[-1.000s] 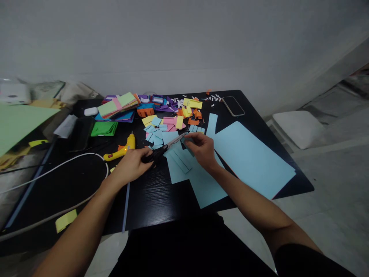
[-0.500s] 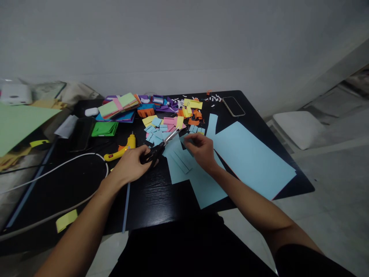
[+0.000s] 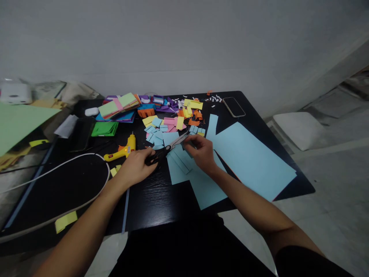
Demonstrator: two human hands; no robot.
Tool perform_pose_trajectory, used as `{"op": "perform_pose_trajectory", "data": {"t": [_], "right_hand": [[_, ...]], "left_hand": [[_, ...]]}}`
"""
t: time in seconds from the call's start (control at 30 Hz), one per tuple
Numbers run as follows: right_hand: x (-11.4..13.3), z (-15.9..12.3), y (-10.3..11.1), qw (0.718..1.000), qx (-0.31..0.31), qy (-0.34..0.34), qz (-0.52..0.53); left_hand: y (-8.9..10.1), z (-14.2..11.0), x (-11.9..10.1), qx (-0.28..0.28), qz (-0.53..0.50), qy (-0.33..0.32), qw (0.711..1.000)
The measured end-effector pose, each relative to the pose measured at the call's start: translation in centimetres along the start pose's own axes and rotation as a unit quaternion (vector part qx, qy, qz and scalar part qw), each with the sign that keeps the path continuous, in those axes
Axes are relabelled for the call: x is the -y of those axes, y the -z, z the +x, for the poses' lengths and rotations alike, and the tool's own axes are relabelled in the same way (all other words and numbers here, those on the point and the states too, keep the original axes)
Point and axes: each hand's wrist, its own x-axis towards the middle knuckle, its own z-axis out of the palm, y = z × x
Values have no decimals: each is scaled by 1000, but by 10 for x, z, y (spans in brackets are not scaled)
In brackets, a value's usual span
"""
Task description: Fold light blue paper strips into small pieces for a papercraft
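Note:
My left hand (image 3: pixel 135 166) grips the black handles of a pair of scissors (image 3: pixel 167 147), whose blades point right towards my right hand. My right hand (image 3: pixel 201 151) pinches a small light-blue paper strip (image 3: pixel 186 145) at the blade tips. Both hands hover over cut light-blue strips (image 3: pixel 180 161) lying on a black table (image 3: pixel 150 196). A large light-blue sheet (image 3: pixel 250 157) lies just right of my right hand. Small blue cut pieces (image 3: pixel 157 134) are scattered behind the scissors.
A yellow glue gun (image 3: pixel 122 150) lies left of my left hand, its white cable (image 3: pixel 57 169) looping leftward. Stacks of coloured paper (image 3: pixel 121 105), green paper (image 3: pixel 104 128) and mixed scraps (image 3: pixel 184 109) fill the table's back. A phone (image 3: pixel 233 106) lies at back right. A green sheet (image 3: pixel 20 121) sits far left.
The scissors, which were open and tilted up half a second ago, have swung back down with the blades nearly together at the strip in my right hand. Both hands stayed in place.

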Motion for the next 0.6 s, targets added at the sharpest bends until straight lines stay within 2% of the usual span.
{"op": "perform_pose_trajectory", "data": {"t": [0.6], "right_hand": [[-4, 0, -1, 1000, -2, -9, 10]], "left_hand": [[1, 0, 3, 13, -14, 2, 1000]]}}
